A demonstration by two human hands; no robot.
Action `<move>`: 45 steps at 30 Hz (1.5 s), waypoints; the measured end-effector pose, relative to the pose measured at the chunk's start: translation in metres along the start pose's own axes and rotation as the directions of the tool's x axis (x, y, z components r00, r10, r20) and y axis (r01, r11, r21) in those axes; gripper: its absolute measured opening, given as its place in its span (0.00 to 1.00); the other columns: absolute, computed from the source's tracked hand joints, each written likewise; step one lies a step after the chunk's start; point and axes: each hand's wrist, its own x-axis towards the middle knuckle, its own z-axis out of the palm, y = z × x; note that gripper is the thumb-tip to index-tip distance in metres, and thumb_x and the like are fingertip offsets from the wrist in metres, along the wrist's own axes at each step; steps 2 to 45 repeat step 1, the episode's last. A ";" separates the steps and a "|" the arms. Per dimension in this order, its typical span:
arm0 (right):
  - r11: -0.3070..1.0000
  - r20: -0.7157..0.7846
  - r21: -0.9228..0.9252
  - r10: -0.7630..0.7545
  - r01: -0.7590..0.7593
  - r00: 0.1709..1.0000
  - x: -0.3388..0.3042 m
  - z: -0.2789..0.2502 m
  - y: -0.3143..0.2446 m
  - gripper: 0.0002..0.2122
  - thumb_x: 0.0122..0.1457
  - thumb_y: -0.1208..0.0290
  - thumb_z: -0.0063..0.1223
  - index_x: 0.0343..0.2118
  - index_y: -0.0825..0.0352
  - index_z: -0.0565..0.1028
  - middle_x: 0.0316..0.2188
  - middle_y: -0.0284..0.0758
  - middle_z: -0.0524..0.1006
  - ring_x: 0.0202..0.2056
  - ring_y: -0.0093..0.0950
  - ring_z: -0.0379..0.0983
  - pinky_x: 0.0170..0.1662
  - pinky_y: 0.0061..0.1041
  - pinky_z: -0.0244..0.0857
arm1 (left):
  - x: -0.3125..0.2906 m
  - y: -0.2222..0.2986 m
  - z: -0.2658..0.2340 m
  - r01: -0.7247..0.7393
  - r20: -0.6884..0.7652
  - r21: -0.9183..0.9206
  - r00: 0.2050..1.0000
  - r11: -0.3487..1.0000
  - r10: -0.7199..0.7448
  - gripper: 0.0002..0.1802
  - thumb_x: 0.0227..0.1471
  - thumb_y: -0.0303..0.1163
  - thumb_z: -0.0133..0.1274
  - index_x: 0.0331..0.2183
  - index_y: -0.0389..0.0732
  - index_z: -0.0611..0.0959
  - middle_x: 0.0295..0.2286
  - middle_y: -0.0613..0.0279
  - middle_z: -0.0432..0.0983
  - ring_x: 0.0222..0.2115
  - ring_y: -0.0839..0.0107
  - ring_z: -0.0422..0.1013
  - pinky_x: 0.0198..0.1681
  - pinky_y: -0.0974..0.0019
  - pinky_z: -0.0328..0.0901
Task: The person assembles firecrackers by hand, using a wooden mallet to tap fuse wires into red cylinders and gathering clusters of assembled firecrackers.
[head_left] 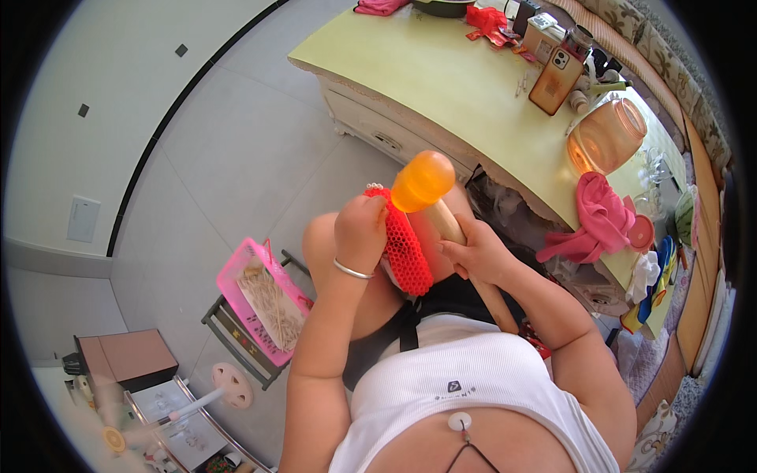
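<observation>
My left hand (361, 235) is closed on the upper end of a long red mesh sleeve (408, 256). The sleeve hangs over my lap, and small pale beads show at its top beside my fingers. In my right hand (479, 248) is a mallet with a translucent orange, rounded head (423, 180) and a pale wooden handle (493, 303). My fingers wrap the handle below the head, and its lower end reaches toward my waist. The orange head is tilted up and lies close to the top of the sleeve; whether they touch I cannot tell.
To the left, a pink basket (229, 276) of pale thin sticks rests on a dark folding stool (236, 339). Ahead and right, a yellow-topped table (441, 79) bears a phone (557, 79), an orange jar (607, 135) and a pink cloth (599, 213). A wheeled rack stands lower left.
</observation>
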 end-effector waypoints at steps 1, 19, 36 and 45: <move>0.998 0.017 -0.047 -0.030 0.031 0.999 -0.002 0.001 -0.009 0.07 0.62 0.73 0.54 0.37 0.69 0.68 0.17 0.28 0.69 0.14 0.18 0.67 0.18 0.20 0.62 | 0.002 0.001 -0.001 -0.004 -0.005 0.002 1.000 1.000 0.004 0.08 0.43 0.19 0.61 0.31 0.37 0.82 0.27 0.51 0.76 0.30 0.51 0.74 0.34 0.56 0.69; 0.998 0.017 -0.047 -0.030 0.031 0.999 -0.002 0.001 -0.009 0.07 0.62 0.73 0.54 0.37 0.69 0.68 0.17 0.28 0.69 0.14 0.18 0.67 0.18 0.20 0.62 | 0.002 0.001 -0.001 -0.004 -0.005 0.002 1.000 1.000 0.004 0.08 0.43 0.19 0.61 0.31 0.37 0.82 0.27 0.51 0.76 0.30 0.51 0.74 0.34 0.56 0.69; 0.998 0.017 -0.047 -0.030 0.031 0.999 -0.002 0.001 -0.009 0.07 0.62 0.73 0.54 0.37 0.69 0.68 0.17 0.28 0.69 0.14 0.18 0.67 0.18 0.20 0.62 | 0.002 0.001 -0.001 -0.004 -0.005 0.002 1.000 1.000 0.004 0.08 0.43 0.19 0.61 0.31 0.37 0.82 0.27 0.51 0.76 0.30 0.51 0.74 0.34 0.56 0.69; 0.998 0.017 -0.047 -0.030 0.031 0.999 -0.002 0.001 -0.009 0.07 0.62 0.73 0.54 0.37 0.69 0.68 0.17 0.28 0.69 0.14 0.18 0.67 0.18 0.20 0.62 | 0.002 0.001 -0.001 -0.004 -0.005 0.002 1.000 1.000 0.004 0.08 0.43 0.19 0.61 0.31 0.37 0.82 0.27 0.51 0.76 0.30 0.51 0.74 0.34 0.56 0.69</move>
